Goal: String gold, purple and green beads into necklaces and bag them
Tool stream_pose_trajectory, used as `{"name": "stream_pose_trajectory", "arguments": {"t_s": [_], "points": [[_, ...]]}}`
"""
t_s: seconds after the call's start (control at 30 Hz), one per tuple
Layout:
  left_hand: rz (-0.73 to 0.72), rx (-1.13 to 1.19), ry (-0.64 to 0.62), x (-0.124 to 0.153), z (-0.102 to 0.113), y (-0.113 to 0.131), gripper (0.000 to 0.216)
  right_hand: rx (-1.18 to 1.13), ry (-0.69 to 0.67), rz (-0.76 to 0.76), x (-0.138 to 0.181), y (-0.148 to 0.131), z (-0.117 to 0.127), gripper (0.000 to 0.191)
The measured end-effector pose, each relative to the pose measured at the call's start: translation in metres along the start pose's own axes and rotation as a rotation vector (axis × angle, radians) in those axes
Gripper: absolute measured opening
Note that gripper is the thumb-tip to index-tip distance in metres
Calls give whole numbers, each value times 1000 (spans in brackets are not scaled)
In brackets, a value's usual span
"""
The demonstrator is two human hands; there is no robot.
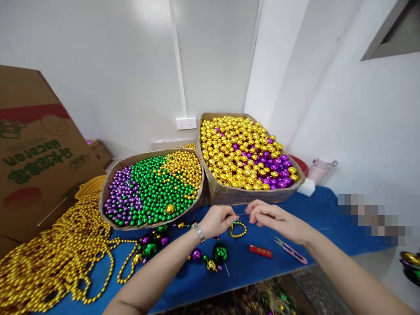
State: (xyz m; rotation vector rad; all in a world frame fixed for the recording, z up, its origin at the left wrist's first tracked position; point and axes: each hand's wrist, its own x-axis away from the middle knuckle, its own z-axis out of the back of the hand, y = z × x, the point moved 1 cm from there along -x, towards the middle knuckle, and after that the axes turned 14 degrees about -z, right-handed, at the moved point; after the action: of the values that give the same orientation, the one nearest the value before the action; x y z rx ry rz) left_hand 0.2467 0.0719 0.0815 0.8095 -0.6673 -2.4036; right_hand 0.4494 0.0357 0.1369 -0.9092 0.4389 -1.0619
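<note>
Over the middle of the blue-covered table [321, 210], my left hand [218, 222] is closed in a pinch, a metal-banded watch [198, 232] on its wrist. My right hand [278, 221] faces it a short way off, fingers bent and drawn together. A thin pale thread [242, 214] shows faintly between the fingertips; its ends are hidden. Just below lies a small loop of gold beads [238, 229]. A garland with a large green ball [220, 252] and purple and gold beads runs beneath my left forearm. Near my right hand are pink-handled thread snips [291, 251] and a red rectangular item [260, 251].
One box [149, 227] holds small purple, green and gold beads. Behind it to the right, a larger box [216, 192] contains gold and purple balls. Gold bead strings [62, 245] are heaped at left, beside a tall carton [39, 131]. A pink cup [320, 169] stands back right.
</note>
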Motion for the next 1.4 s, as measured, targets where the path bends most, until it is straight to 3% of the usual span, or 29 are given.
{"name": "stream_pose_trajectory", "arguments": {"t_s": [0.1,0.2,0.47,0.7,0.93,1.0,1.1,1.2,1.27,1.33,1.4], "points": [[-48,-14,11,-6,0,9,25,-670,157,70,-5,-14,-24,26],[-60,-33,11,-9,0,15,26,-932,233,75,-19,-34,-36,26],[-52,32,104,-9,23,31,28,-964,339,174,-28,-103,4,22],[-17,95,156,-6,43,48,27,-854,410,250,-21,-148,13,25],[60,90,116,15,29,30,27,-799,502,332,-24,-170,25,27],[77,83,102,19,20,22,27,-716,428,345,-33,-169,20,26],[112,138,22,19,5,17,29,-431,195,347,-51,-170,-2,23],[46,228,-81,12,-5,23,28,74,-133,405,-76,-170,-39,24],[-66,266,-96,9,-7,30,24,602,-296,436,-94,-164,-66,20],[-133,304,-65,7,-7,33,25,800,-273,331,-111,-153,-84,8],[-134,335,-39,9,-6,32,27,882,-160,216,-120,-141,-88,10]]}}
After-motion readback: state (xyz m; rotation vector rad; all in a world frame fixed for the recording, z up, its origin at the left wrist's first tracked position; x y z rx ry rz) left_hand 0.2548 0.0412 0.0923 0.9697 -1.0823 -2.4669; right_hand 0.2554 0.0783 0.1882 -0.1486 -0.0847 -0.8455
